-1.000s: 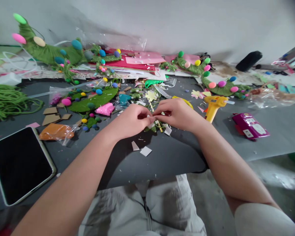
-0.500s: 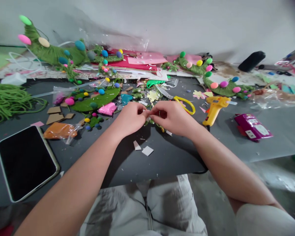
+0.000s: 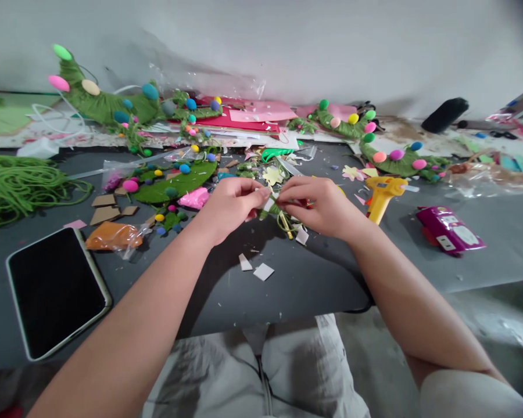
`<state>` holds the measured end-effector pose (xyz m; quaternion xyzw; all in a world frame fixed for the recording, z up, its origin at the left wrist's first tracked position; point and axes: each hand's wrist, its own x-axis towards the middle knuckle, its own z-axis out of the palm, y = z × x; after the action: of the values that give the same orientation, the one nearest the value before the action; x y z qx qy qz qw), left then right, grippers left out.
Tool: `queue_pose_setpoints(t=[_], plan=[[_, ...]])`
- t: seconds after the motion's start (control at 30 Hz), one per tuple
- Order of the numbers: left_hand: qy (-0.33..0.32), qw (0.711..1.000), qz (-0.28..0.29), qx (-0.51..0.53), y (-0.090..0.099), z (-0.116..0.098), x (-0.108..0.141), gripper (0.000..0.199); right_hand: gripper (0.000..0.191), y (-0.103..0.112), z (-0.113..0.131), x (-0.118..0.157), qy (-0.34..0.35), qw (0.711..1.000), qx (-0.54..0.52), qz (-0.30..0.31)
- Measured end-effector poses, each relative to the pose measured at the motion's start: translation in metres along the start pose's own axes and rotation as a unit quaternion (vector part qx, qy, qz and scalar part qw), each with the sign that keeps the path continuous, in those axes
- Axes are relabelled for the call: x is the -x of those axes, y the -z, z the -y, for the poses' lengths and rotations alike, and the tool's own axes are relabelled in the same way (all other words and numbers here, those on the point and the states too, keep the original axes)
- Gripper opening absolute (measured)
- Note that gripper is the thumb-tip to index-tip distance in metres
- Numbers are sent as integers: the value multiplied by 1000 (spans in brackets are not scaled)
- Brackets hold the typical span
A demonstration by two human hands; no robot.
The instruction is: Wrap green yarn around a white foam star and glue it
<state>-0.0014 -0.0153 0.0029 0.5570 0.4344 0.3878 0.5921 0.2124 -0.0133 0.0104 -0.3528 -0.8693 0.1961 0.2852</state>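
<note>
My left hand (image 3: pixel 233 210) is closed in a pinch on a small white card piece (image 3: pixel 269 204) over the middle of the table. Close to its right, my right hand (image 3: pixel 320 206) has its fingers bent and drawn together by the card's edge; what lies between them is too small to make out. Below the fingertips are green cords and a small yellow stick (image 3: pixel 286 226). A white scrap (image 3: pixel 302 235) lies under my right hand, and a square white scrap (image 3: pixel 264 271) is nearer the front edge. Scissors lie behind my right hand, mostly hidden by it.
A yellow glue gun (image 3: pixel 381 197) and a purple packet (image 3: pixel 450 230) are on the right. To the left lie a tablet (image 3: pixel 58 293), an orange bag (image 3: pixel 114 236) and green yarn (image 3: pixel 24 188). Green crescents with coloured balls (image 3: pixel 108 104) stand along the wall.
My hands have parted slightly, my right hand shifting right, so the white card piece now shows between them. The view has shifted a little.
</note>
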Motion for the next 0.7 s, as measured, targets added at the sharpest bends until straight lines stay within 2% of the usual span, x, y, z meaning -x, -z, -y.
queue_pose_setpoints(t=[0.07,0.13,0.23,0.3,0.4,0.53,0.6,0.7], plan=[[4,998,42,-47,1,0,2,22,16,-1,-4,-2,-6,1000,-14,17],[4,987,62,-147,1,1,4,24,16,-2,-7,-4,-6,999,0,34],[7,959,72,-275,0,5,3,28,14,-5,-3,-6,-15,998,55,41],[16,949,64,-308,-1,7,2,30,13,-7,2,-7,-40,994,90,37],[18,946,40,-323,1,9,-1,36,10,-9,9,-8,-87,991,97,17],[8,956,15,-294,2,9,-3,39,8,-11,16,-8,-117,992,35,-5],[7,963,-1,-269,2,10,-4,37,10,-13,18,-8,-106,994,16,6],[-1,972,-25,-234,2,13,-6,34,14,-13,19,-7,-51,998,28,30]])
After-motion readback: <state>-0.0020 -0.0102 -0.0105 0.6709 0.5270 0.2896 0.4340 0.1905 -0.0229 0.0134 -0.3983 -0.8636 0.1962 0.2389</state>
